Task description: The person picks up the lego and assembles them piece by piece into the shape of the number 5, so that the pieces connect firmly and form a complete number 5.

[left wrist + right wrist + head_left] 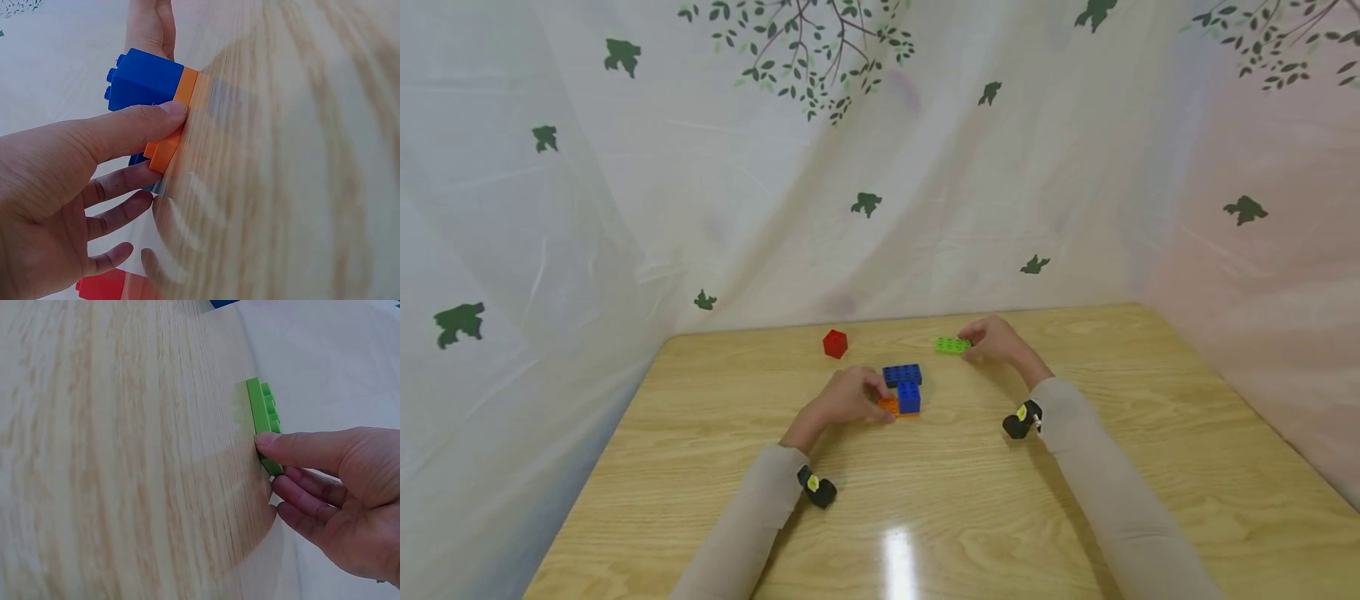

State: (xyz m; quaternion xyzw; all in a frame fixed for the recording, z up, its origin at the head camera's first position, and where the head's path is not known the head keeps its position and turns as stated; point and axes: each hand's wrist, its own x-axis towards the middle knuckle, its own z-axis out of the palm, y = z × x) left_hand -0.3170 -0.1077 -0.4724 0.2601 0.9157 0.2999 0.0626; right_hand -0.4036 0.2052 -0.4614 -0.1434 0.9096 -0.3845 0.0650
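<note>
A: What do the things sit on?

B: A pale wooden tabletop (700, 467) with a wavy grain and a glossy finish; a streak of light shines at the lower middle of the head view. Behind it and on both sides hangs a thin white curtain (625, 208) printed with green leaves and branches, creased into loose folds.

A: And the bricks?

B: All hard, smooth plastic with round studs. At the middle of the frame is a cluster: an orange brick (890, 406) lying flat, a blue brick (908, 397) stacked on it, and a second, longer blue brick (902, 374) just behind. A red cube (835, 343) stands apart, up and to the left. A flat, thin green plate (952, 345) lies up and to the right.

A: The hands?

B: The left hand (848, 397) pinches the cluster, thumb pressed on the orange brick's edge, fingers curled round its far side. The right hand (996, 340) holds the green plate at its right end, thumb on the near edge, fingers bent behind it. Both sleeves are beige.
</note>
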